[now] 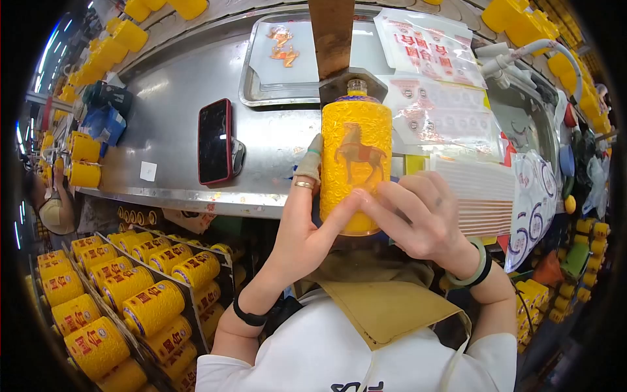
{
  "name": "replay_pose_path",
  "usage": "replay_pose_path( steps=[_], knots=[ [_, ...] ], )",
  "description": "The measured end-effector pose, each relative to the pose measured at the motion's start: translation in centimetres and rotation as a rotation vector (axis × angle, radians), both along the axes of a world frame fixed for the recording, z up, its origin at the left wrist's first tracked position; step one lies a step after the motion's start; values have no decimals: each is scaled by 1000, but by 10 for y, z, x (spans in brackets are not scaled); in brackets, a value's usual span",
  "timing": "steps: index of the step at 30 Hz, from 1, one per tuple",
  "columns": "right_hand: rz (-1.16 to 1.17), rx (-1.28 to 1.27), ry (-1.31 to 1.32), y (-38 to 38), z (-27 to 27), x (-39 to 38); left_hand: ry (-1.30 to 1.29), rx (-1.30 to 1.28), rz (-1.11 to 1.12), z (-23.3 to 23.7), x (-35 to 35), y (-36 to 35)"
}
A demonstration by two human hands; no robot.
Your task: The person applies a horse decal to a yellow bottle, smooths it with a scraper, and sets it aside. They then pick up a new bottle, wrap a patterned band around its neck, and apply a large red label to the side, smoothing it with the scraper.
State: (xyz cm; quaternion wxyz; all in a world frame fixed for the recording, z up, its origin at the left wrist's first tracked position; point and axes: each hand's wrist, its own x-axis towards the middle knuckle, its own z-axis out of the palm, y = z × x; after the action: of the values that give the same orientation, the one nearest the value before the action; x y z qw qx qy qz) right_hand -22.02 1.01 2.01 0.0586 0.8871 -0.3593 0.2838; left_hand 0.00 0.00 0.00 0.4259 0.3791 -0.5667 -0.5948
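gripping bottle [334, 178] with left hand [302, 234] curled round its side; touching its front with bent right hand [423, 219], joining thumbs below the horse [361, 154]; cannot tell whether pinching.

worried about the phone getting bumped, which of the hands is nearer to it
Left. The left hand, on the yellow bottle, is below and right of the phone in the picture; the right hand, at the bottle's lower right side, is farther right.
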Motion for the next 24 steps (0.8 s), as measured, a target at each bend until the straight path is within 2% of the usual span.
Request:
replay_pose_path(
  steps=[3, 5, 6, 7, 9, 15, 24],
  knots=[
    [5, 71, -131, 4, -9, 7, -13, 57, -66, 6, 4, 1],
    [-217, 317, -571, 12, -20, 15, 42, 129, -62, 8, 1, 3],
    [-275, 581, -772, 17, -10, 20, 44, 135, -61, 10, 0, 5],
    [-276, 583, -773, 21, -11, 22, 63, 150, -54, 11, 0, 5],
    [-306, 970, -1133, 26, -15, 24, 87, 170, -50, 9, -1, 4],
    [-378, 1081, -1192, 23, -21, 36, 126, 141, -12, 2, -2, 0],
    [-313, 1149, -1248, 19, -18, 30, 157, 186, -40, 3, 3, -1]
  ],
)
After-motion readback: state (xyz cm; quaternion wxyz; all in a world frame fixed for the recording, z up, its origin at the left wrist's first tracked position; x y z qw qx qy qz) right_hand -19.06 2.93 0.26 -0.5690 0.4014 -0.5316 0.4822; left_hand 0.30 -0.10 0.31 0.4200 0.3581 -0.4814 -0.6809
